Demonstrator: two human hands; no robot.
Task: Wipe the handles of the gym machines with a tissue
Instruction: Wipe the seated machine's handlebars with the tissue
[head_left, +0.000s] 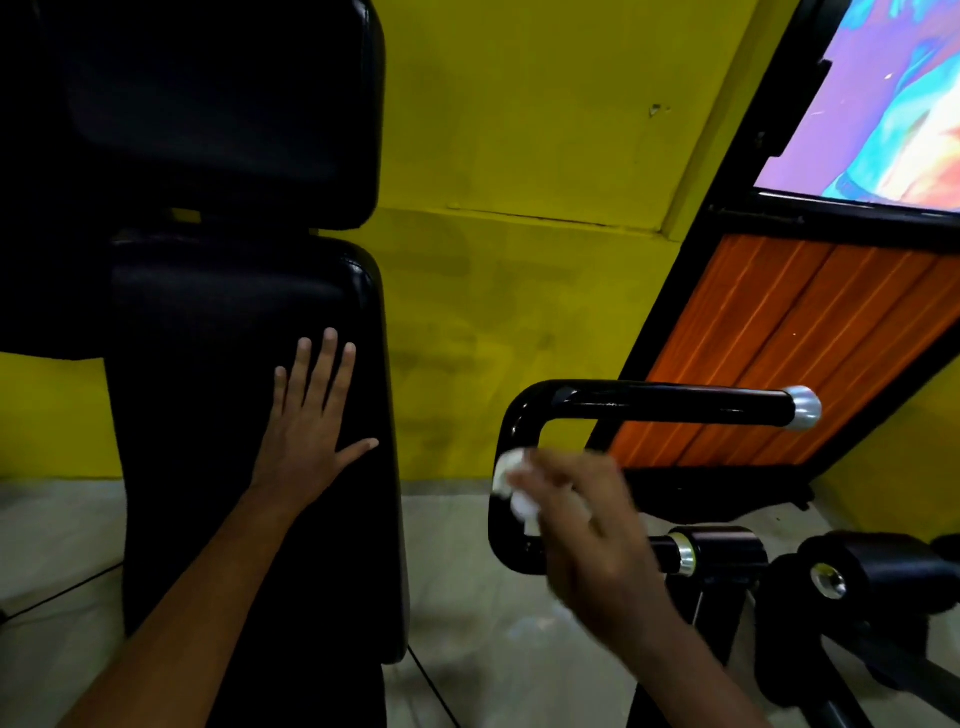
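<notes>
**At the bend of the handle: wiping under way**

On the upright part of the black U-shaped handle (519, 415), just below its upper corner, a crumpled white tissue (511, 486) is pressed against the tube. The right hand (582, 525) pinches it, its grip closed round the wad; the hand is blurred, so how the fingers lie cannot be told. The wipe looks part done at most: the tissue sits at the bend, while the long top bar out to its silver end cap (802, 408) and the lower stretch near the silver collar (684, 553) have no tissue on them. Whether either has been wiped cannot be told. Other machines' handles are out of view.

The left hand (311, 426) lies flat on the black padded backrest (218, 415) beside the handle, fingers spread, holding nothing. Right of the handle stand black foam rollers (883, 571) and an orange slatted panel (779, 353); a yellow wall (519, 156) lies behind. Nothing blocks the top bar; the rollers crowd the lower end.
</notes>
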